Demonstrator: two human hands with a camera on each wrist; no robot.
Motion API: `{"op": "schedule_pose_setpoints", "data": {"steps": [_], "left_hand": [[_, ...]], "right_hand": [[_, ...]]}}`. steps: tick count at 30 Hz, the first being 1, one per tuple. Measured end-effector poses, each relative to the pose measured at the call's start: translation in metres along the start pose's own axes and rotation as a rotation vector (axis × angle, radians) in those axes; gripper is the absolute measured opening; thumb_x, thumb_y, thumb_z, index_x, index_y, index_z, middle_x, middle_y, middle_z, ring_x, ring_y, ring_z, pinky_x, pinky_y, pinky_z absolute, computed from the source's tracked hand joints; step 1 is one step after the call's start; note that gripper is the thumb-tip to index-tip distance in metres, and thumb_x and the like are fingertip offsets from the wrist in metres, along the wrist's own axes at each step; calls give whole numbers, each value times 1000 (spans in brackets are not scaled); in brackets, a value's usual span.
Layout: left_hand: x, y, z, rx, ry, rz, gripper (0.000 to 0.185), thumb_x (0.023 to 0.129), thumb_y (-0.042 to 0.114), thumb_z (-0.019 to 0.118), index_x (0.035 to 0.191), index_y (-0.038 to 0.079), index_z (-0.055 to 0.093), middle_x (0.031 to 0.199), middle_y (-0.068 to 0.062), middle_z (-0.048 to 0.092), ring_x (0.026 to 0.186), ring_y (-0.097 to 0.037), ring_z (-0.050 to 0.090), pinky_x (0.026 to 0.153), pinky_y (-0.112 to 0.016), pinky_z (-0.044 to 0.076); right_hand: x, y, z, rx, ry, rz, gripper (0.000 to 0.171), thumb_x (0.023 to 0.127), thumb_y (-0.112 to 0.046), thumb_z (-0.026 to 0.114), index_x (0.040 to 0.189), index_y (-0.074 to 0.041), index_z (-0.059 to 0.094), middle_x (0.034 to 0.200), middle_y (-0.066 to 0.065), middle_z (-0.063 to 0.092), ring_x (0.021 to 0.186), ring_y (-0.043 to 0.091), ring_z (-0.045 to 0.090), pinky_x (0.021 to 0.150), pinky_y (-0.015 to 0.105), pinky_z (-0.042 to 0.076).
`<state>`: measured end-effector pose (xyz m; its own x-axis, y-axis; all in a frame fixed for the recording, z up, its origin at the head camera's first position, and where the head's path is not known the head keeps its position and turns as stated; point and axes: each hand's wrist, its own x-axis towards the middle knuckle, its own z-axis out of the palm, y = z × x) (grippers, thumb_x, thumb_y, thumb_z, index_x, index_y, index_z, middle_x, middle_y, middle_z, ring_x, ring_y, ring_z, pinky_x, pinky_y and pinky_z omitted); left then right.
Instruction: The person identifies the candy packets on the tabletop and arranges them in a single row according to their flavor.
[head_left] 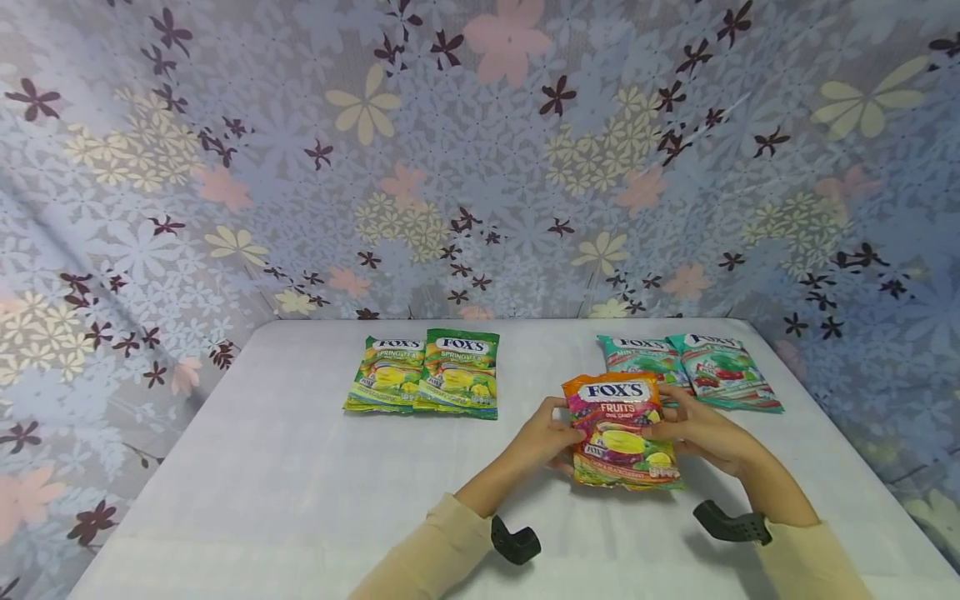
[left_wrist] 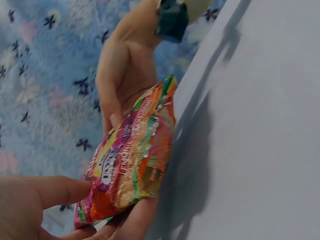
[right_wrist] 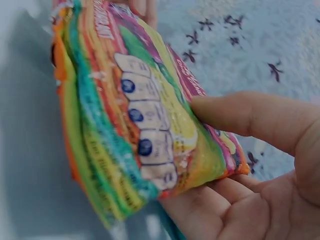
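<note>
A white table (head_left: 300, 500) carries three groups of candy bags, read from left to right. At the far left, two green bags (head_left: 423, 373) lie flat and side by side, their edges overlapping slightly. Right of the middle and nearer the person, the left hand (head_left: 542, 436) pinches the left edge of an orange fruit candy bag (head_left: 621, 432), thumb on the printed face and fingers behind. The right hand (head_left: 693, 429) grips the opposite edge in the same way, thumb on top and fingers cupped beneath, as the right wrist view shows. The bag is tilted face-up toward the person, with its lower edge close to the table; whether it touches cannot be told. At the far right, two teal bags (head_left: 690, 368) lie flat, the orange bag's upper corner just in front of them. To handle the bag well, both thumbs should press evenly so that the slippery foil does not twist, and the grip should stay on the side seams rather than on the loose candy inside.
</note>
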<state>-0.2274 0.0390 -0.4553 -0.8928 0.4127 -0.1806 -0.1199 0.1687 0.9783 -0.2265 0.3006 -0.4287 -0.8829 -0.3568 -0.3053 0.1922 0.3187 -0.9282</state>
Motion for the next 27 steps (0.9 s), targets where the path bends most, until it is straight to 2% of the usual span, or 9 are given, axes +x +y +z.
{"op": "schedule_pose_setpoints", "data": {"steps": [3, 9, 13, 16, 21, 24, 27], "left_hand": [[2, 0, -10, 52, 18, 18, 56, 93, 18, 65, 140, 8, 36, 99, -10, 69, 75, -22, 69, 59, -35, 57], [5, 10, -27, 160, 72, 82, 67, 94, 20, 65, 148, 6, 28, 109, -19, 65, 76, -23, 67, 60, -38, 57], [9, 15, -40, 187, 86, 120, 69, 94, 19, 65, 150, 8, 26, 113, -21, 63, 77, -25, 67, 60, -40, 57], [10, 18, -49, 217, 98, 151, 70, 94, 19, 64, 151, 9, 24, 114, -22, 62, 81, -26, 67, 62, -42, 57], [12, 18, -60, 235, 121, 162, 71, 94, 18, 64, 152, 8, 24, 113, -24, 62, 80, -29, 67, 61, -42, 57], [13, 16, -66, 230, 128, 156, 71, 95, 20, 64, 152, 10, 24, 115, -25, 62, 83, -30, 67, 63, -43, 57], [13, 16, -74, 214, 140, 153, 71, 95, 21, 64, 153, 11, 24, 117, -26, 61, 87, -33, 67, 65, -44, 57]], "right_hand": [[8, -4, 7, 17, 0, -7, 100, 92, -16, 65, 152, -4, -15, 149, 41, 12, 128, 49, 39, 97, 62, 38], [26, -19, 17, -1, 45, -16, 98, 91, -17, 66, 153, -5, -9, 147, 37, 24, 127, 46, 42, 99, 62, 36], [35, -31, 21, 19, 56, -30, 99, 91, -15, 65, 153, -7, -12, 146, 36, 26, 127, 45, 41, 100, 59, 37], [40, -39, 22, 55, 48, -55, 96, 91, -11, 63, 154, -9, -10, 146, 36, 26, 124, 43, 46, 97, 55, 42], [47, -49, 28, 80, 35, -68, 94, 91, -7, 62, 154, -10, -8, 149, 36, 21, 123, 43, 46, 95, 53, 44], [50, -56, 32, 92, 44, -46, 100, 90, -7, 64, 154, -12, -13, 153, 35, 8, 133, 47, 33, 99, 55, 40], [54, -65, 34, 74, 42, -48, 102, 90, -7, 65, 154, -14, -14, 153, 35, 2, 134, 46, 31, 92, 49, 47]]}}
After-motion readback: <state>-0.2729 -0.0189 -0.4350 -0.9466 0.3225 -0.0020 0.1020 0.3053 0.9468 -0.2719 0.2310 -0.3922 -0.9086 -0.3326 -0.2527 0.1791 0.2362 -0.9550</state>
